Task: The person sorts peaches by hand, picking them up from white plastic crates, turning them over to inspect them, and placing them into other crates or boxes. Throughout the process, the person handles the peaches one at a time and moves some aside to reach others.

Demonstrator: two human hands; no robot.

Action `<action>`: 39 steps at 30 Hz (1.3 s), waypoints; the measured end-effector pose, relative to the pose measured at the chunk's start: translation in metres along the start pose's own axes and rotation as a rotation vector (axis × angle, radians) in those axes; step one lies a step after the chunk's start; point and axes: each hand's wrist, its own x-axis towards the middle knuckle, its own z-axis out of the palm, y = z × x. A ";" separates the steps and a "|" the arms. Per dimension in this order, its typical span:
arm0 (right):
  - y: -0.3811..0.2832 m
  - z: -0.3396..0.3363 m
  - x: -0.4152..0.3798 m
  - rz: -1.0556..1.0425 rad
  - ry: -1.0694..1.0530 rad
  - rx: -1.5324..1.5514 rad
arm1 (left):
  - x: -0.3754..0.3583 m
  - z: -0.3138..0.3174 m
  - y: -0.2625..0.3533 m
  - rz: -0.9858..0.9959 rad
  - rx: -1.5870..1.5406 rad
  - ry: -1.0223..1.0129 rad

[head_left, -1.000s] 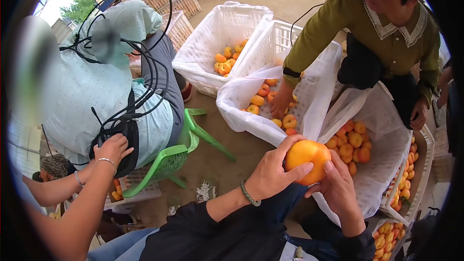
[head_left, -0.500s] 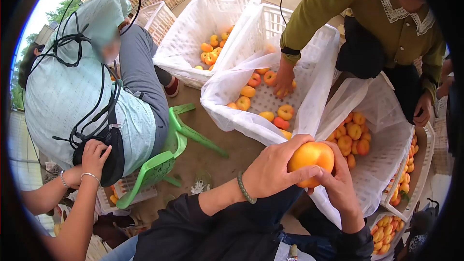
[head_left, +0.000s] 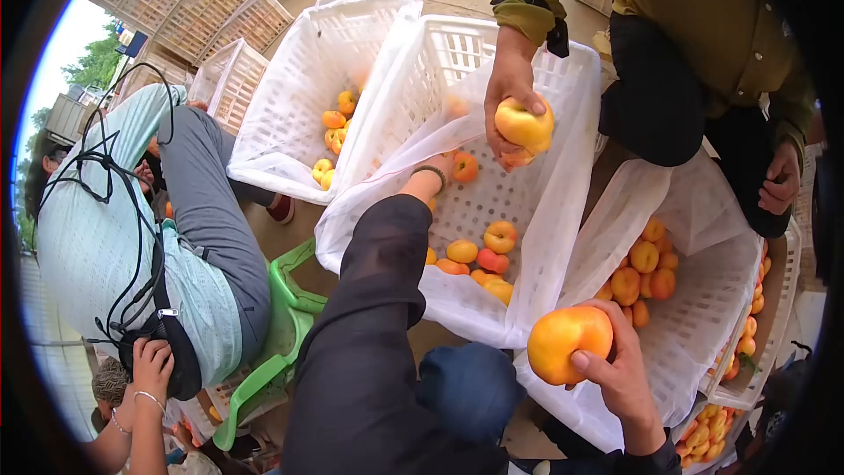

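Note:
My right hand (head_left: 620, 361) holds a large yellow-orange peach (head_left: 567, 345), fingers wrapped round its right side and thumb on the front. My left hand (head_left: 434, 167), with a green bracelet at its wrist, reaches into the white mesh-lined middle crate (head_left: 558, 211). It is right beside an orange-red peach (head_left: 465, 167); its fingers are mostly hidden. Several more peaches (head_left: 462, 252) lie at the near end of this crate. Over its far side, a co-worker's hand (head_left: 510, 79) in an olive sleeve holds a pale yellow peach (head_left: 525, 126).
Another lined crate (head_left: 264, 154) with several peaches stands to the left. A lined crate (head_left: 703, 299) at right holds a heap of peaches. A person in a light green top (head_left: 105, 220) sits on a green plastic chair (head_left: 286, 317). Stacked crates (head_left: 193, 0) stand behind.
My left hand has let go of the large peach and reached forward into the middle crate. My right hand keeps the peach. The co-worker's hand has risen from the crate with a peach.

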 end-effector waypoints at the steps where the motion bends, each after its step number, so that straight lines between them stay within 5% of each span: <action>1: 0.001 -0.005 0.001 0.000 0.014 -0.018 | 0.021 0.009 -0.006 0.013 0.001 0.007; 5: 0.013 -0.012 0.009 0.046 0.191 -0.075 | 0.082 0.046 -0.020 0.037 -0.354 0.409; 14: 0.031 -0.012 0.037 0.045 0.251 0.002 | 0.074 0.043 -0.025 -0.064 0.259 0.046; 22: 0.028 -0.012 0.023 0.042 0.206 0.032 | 0.075 0.047 -0.014 -0.006 0.347 -0.142; 26: 0.027 -0.015 0.013 0.020 0.240 0.035 | 0.055 -0.020 0.017 0.151 0.083 -0.178; 30: 0.023 -0.018 0.009 0.045 0.174 0.097 | -0.034 -0.105 0.069 0.393 -1.004 -0.407; 35: 0.036 -0.015 0.010 -0.067 0.166 0.060 | -0.101 -0.156 0.067 0.616 -1.638 -0.855; 39: 0.027 -0.004 0.011 -0.016 0.118 0.087 | -0.129 -0.170 0.030 0.576 -1.757 -0.706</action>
